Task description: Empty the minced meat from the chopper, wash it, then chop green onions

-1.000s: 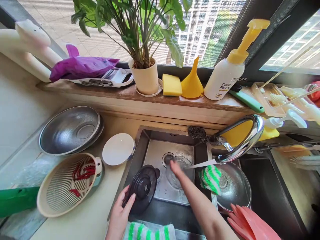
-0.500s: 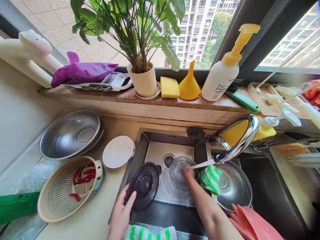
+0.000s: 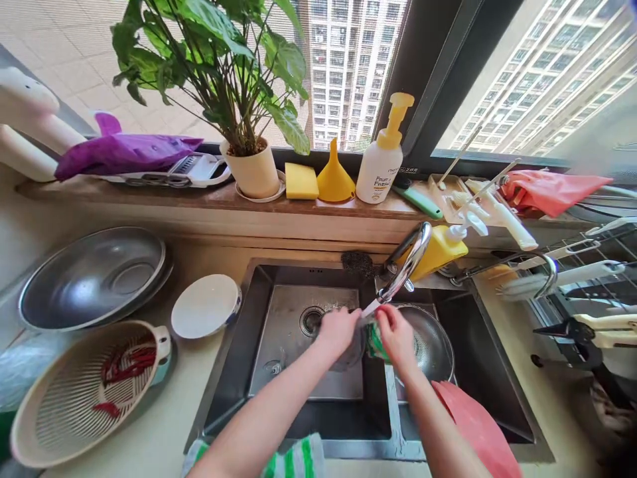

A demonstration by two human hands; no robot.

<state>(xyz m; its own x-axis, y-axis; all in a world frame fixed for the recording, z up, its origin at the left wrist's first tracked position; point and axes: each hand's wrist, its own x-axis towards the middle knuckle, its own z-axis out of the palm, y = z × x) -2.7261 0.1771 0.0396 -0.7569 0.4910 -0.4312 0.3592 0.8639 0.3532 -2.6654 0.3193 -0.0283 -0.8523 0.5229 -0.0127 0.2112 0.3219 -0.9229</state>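
Both my hands are over the left basin of the steel sink (image 3: 279, 345), under the tap (image 3: 409, 262), which runs a thin stream of water. My left hand (image 3: 338, 330) is curled over the rim of a clear glass bowl (image 3: 351, 355), which it largely hides. My right hand (image 3: 397, 336) is closed on a green-and-white striped cloth (image 3: 374, 340) at the divider between the basins. The two hands are nearly touching.
A steel bowl (image 3: 432, 338) lies in the right basin. On the counter to the left are a white dish (image 3: 204, 307), a beige strainer (image 3: 64, 398) with red chillies and a big steel bowl (image 3: 89, 275). On the sill stand a potted plant (image 3: 251, 169), a yellow funnel (image 3: 335, 176) and a soap pump bottle (image 3: 381, 169).
My left hand has let go of the black lid, which is out of sight, and moved to the glass bowl. My right hand has taken hold of the striped cloth. The camera has pulled back.
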